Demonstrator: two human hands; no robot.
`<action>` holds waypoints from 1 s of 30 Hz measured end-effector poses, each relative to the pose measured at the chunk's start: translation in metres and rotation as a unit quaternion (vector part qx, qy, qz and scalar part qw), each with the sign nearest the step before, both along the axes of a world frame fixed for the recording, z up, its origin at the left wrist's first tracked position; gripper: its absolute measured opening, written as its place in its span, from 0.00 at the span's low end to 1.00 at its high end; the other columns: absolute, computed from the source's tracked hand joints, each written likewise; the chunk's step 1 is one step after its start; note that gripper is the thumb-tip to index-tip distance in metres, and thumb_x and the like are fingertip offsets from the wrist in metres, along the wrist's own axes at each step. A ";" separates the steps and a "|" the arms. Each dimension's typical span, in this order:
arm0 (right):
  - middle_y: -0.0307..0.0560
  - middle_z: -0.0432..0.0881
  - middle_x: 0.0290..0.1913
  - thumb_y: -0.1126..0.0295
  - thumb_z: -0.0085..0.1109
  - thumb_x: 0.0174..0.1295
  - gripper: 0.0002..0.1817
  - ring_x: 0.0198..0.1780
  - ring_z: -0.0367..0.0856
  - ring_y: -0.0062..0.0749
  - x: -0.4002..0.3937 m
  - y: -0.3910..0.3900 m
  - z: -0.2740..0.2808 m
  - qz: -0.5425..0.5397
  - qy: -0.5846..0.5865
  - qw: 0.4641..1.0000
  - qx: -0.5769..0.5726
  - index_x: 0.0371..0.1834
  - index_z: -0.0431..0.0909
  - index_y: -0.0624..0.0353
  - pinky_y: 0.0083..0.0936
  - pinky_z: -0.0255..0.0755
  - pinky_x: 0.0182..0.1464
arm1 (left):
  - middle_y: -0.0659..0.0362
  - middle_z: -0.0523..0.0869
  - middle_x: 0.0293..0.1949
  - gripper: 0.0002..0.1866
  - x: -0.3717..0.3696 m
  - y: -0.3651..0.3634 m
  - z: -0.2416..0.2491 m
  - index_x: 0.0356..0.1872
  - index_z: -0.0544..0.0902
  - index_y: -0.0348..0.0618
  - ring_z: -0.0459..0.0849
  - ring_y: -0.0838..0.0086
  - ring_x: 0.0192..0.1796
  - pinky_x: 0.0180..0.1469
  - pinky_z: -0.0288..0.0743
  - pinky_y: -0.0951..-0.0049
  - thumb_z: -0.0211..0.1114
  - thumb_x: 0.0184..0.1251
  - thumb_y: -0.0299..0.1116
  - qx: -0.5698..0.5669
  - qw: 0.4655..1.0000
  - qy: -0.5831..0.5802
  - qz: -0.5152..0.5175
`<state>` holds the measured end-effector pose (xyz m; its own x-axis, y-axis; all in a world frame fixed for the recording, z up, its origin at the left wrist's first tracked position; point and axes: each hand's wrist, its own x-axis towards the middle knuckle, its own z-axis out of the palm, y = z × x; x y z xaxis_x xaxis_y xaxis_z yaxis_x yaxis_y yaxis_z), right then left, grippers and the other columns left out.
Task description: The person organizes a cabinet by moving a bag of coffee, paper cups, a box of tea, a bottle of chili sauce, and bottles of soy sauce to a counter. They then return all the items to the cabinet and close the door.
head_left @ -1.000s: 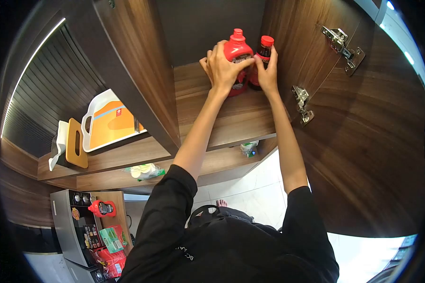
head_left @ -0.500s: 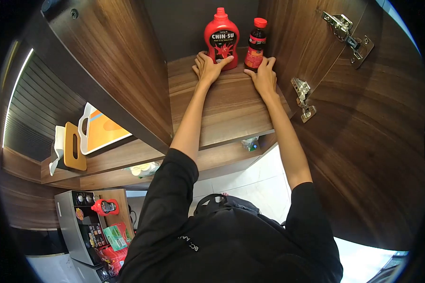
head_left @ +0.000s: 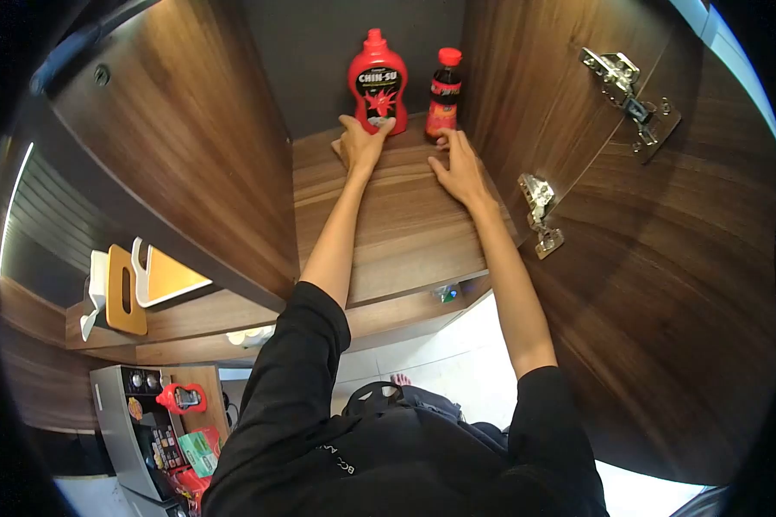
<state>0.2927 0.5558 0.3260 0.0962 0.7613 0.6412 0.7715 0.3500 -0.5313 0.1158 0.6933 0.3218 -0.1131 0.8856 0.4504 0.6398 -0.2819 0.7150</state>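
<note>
A red chili sauce bottle (head_left: 378, 79) with a black CHIN-SU label stands upright at the back of the cabinet shelf (head_left: 388, 224). Low at its front is my left hand (head_left: 364, 151), open, with the thumb overlapping the label's lower edge and the fingers spread toward the bottle's left side. To the right, a slim bottle of dark sauce (head_left: 444, 96) with a red cap stands near the side wall. My right hand (head_left: 461, 172) is open just in front of that bottle, its fingers apart and its fingertips close to the base.
An open cabinet door (head_left: 647, 310) with metal hinges (head_left: 539, 202) is on the right. Left of the cabinet wall, an orange cutting board (head_left: 127, 289) and a white-rimmed tray (head_left: 168, 276) stand on a lower ledge. Another red bottle (head_left: 183, 397) lies among packets at lower left.
My right hand has drawn back from the dark sauce bottle toward me. My left hand has slid slightly down the chili sauce bottle. The view has shifted a little; both bottles remain standing.
</note>
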 end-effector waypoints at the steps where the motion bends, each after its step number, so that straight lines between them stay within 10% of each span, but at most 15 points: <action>1: 0.55 0.76 0.56 0.69 0.68 0.60 0.30 0.58 0.78 0.49 0.002 0.003 -0.004 -0.027 -0.029 0.999 -0.001 0.64 0.68 0.59 0.43 0.73 0.59 | 0.48 0.86 0.42 0.40 -0.006 -0.003 0.001 0.47 0.72 0.38 0.84 0.52 0.51 0.57 0.67 0.52 0.78 0.49 0.62 -0.030 0.998 0.014 -0.054; 7: 0.55 0.73 0.71 0.59 0.62 0.66 0.30 0.72 0.68 0.53 0.008 0.007 -0.009 -0.043 -0.071 0.995 -0.051 0.70 0.70 0.57 0.45 0.62 0.72 | 0.47 0.78 0.54 0.26 -0.006 -0.057 -0.009 0.54 0.74 0.34 0.73 0.57 0.62 0.63 0.66 0.45 0.66 0.67 0.45 0.160 0.951 0.259 -0.050; 13: 0.55 0.75 0.70 0.60 0.55 0.72 0.21 0.73 0.68 0.48 0.014 -0.004 -0.026 0.014 -0.184 0.982 -0.038 0.63 0.79 0.56 0.45 0.59 0.75 | 0.47 0.71 0.73 0.33 -0.021 -0.084 -0.038 0.68 0.74 0.38 0.63 0.54 0.77 0.75 0.52 0.40 0.51 0.74 0.53 0.127 0.948 0.280 -0.081; 23: 0.49 0.81 0.64 0.67 0.55 0.74 0.17 0.69 0.74 0.46 -0.096 -0.183 -0.028 -0.081 -0.072 0.994 0.023 0.63 0.78 0.59 0.37 0.67 0.69 | 0.47 0.75 0.69 0.29 -0.122 -0.316 -0.027 0.63 0.78 0.38 0.68 0.56 0.74 0.75 0.59 0.50 0.64 0.67 0.47 0.191 0.929 0.248 -0.195; 25: 0.49 0.80 0.65 0.75 0.57 0.70 0.16 0.64 0.76 0.43 -0.124 -0.212 -0.069 -0.104 -0.146 0.971 0.160 0.61 0.76 0.61 0.38 0.71 0.62 | 0.58 0.80 0.64 0.26 -0.169 -0.354 -0.100 0.62 0.79 0.46 0.77 0.63 0.66 0.69 0.68 0.55 0.70 0.61 0.35 0.314 0.917 0.140 -0.201; 27: 0.49 0.80 0.62 0.83 0.55 0.67 0.19 0.60 0.77 0.38 -0.171 -0.226 -0.099 -0.048 0.012 0.993 0.104 0.60 0.73 0.61 0.34 0.72 0.57 | 0.54 0.82 0.54 0.19 -0.232 -0.397 -0.198 0.55 0.82 0.45 0.79 0.58 0.61 0.66 0.70 0.56 0.66 0.60 0.30 0.130 0.951 0.106 -0.262; 30: 0.49 0.79 0.54 0.88 0.53 0.64 0.21 0.54 0.79 0.32 -0.209 -0.250 -0.172 0.109 0.176 0.977 -0.044 0.60 0.71 0.61 0.28 0.73 0.51 | 0.51 0.81 0.50 0.22 -0.344 -0.482 -0.256 0.54 0.78 0.42 0.78 0.55 0.58 0.62 0.72 0.58 0.70 0.56 0.24 -0.080 0.992 0.041 -0.084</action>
<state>0.0832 0.3062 0.1545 0.1287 0.8392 0.5283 0.4484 0.4259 -0.7858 -0.2278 0.2114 0.0653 0.0732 0.9501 0.3033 0.6508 -0.2760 0.7073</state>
